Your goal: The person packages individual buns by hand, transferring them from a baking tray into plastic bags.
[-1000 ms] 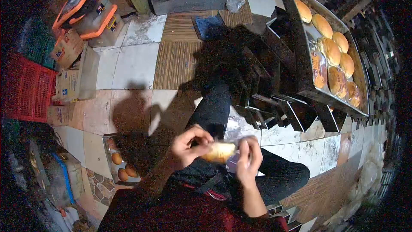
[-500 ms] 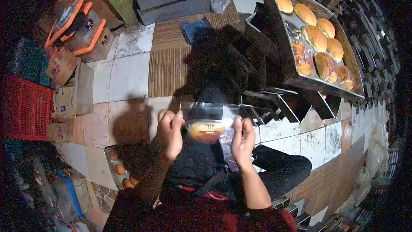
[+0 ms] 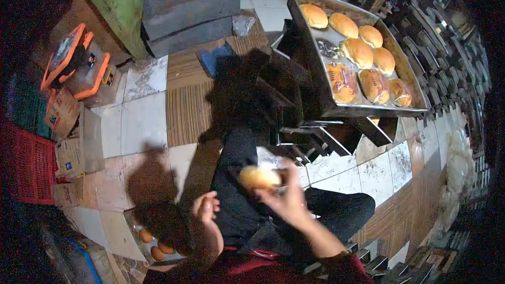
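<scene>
Over the dark-trousered lap, my right hand grips a golden bun, blurred by motion. Shiny clear plastic shows just behind the bun. My left hand is to the left of it, apart from the bun, with its fingers loosely curled and nothing visible between them. At the upper right a metal tray holds several buns, some unwrapped and some in clear printed wrappers, such as the wrapped bun at its near side.
Dark stacked trays stand under and beside the bun tray. A red crate, cardboard boxes and orange-lidded containers are at the left. Several buns lie low at the left. Grey steps are at the back.
The bun, earlier in plastic stretched between both hands, is now in my right hand alone. My left hand has let go and lowered. The head view has shifted, moving the tray left.
</scene>
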{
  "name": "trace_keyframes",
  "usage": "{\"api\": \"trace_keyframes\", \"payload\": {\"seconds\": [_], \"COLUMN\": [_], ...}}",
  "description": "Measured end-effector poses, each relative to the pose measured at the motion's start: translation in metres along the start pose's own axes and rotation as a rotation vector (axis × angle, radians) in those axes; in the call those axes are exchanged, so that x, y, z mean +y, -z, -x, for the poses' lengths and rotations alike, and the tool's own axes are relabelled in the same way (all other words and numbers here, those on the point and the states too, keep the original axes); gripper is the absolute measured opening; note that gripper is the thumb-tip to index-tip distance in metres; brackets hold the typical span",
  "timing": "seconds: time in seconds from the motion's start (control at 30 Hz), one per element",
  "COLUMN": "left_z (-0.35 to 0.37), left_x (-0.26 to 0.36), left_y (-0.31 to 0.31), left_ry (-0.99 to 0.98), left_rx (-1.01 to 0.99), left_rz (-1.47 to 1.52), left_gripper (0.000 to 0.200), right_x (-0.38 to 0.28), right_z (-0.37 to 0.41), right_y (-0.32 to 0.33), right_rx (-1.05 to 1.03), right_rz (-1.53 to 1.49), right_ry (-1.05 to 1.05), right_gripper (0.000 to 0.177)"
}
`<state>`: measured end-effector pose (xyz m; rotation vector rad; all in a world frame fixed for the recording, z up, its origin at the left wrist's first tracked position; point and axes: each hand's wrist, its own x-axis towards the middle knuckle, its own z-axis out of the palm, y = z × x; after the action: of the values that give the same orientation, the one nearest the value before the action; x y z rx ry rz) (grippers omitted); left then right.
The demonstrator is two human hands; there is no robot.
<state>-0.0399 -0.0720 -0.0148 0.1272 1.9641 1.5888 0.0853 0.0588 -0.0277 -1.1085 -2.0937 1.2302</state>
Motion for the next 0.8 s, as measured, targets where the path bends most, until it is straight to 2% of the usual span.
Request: {"api": "trace_keyframes", "payload": {"seconds": [0.03,0.07,0.1,0.13,0.17,0.2,0.27,0.3,0.37,0.43,0.47,0.5,0.53,0.57,0.6,0.63,0.67,0.7,0.77,0.8], "left_z": [-0.005,-0.010,-0.009,-0.005,-0.002,0.002,0.008,0.011,0.014,0.011,0.011,0.012,0.004,-0.002,0.008,0.025,0.034,0.045,0.066,0.083], "left_x": [0.001,-0.002,-0.006,-0.010,-0.011,-0.008,-0.006,-0.004,0.002,0.002,0.006,0.012,0.012,0.023,0.038,0.072,0.100,0.128,0.158,0.154], "left_y": [0.003,0.007,0.005,-0.001,-0.007,-0.012,-0.023,-0.028,-0.030,-0.024,-0.022,-0.025,-0.033,-0.043,-0.063,-0.082,-0.081,-0.079,-0.078,-0.097], "left_ry": [-0.103,-0.069,-0.074,-0.041,-0.009,0.028,0.043,0.058,0.084,0.007,0.017,-0.154,-0.298,-0.442,-0.486,-0.529,-0.524,-0.379,-0.048,-0.042], "left_rx": [0.032,-0.010,-0.019,-0.087,-0.153,-0.218,-0.229,-0.236,-0.247,-0.525,-0.625,-0.718,-0.993,-1.263,-1.393,-1.525,-1.524,-1.722,-2.100,-2.105], "left_rz": [0.037,0.004,0.006,0.068,0.130,0.194,0.272,0.350,0.401,0.428,0.479,0.493,0.625,0.753,0.937,1.121,1.111,1.100,1.053,1.052], "left_gripper": [0.038,0.036,0.036,0.034,0.032,0.026,0.023,0.021,0.019,0.019,0.018,0.018,0.021,0.025,0.025,0.027,0.027,0.031,0.054,0.054], "right_x": [-0.020,-0.037,-0.064,-0.087,-0.105,-0.135,-0.141,-0.137,-0.107,-0.090,-0.052,0.000,0.062,0.052,0.089,0.125,0.148,0.148,0.152,0.149], "right_z": [-0.014,-0.025,-0.027,-0.038,-0.064,-0.081,-0.134,-0.152,-0.159,-0.116,-0.087,-0.052,-0.016,0.003,0.017,0.042,0.055,0.060,0.067,0.068], "right_y": [0.035,0.066,0.105,0.128,0.142,0.170,0.204,0.215,0.223,0.175,0.149,0.111,0.067,0.051,0.020,-0.004,-0.014,-0.011,-0.005,-0.003], "right_rx": [0.076,0.114,0.189,0.380,0.536,0.455,0.499,0.606,0.799,0.948,0.970,0.744,0.477,-0.108,-0.165,-0.175,-0.079,-0.198,-0.181,-0.151], "right_rz": [-0.016,-0.142,0.082,-0.163,-0.275,-0.174,-0.037,0.059,0.028,-0.067,0.016,0.010,0.154,0.299,0.520,0.742,0.597,0.650,0.526,0.453], "right_ry": [0.155,0.234,0.342,0.197,0.420,0.331,0.401,0.357,0.392,0.521,0.409,0.476,0.523,0.101,0.188,0.063,-0.049,-0.192,-0.163,-0.077], "right_gripper": [0.081,0.089,0.089,0.088,0.084,0.075,0.047,0.042,0.045,0.035,0.022,0.018,0.021,0.041,0.057,0.066,0.061,0.043,0.023,0.013]}}
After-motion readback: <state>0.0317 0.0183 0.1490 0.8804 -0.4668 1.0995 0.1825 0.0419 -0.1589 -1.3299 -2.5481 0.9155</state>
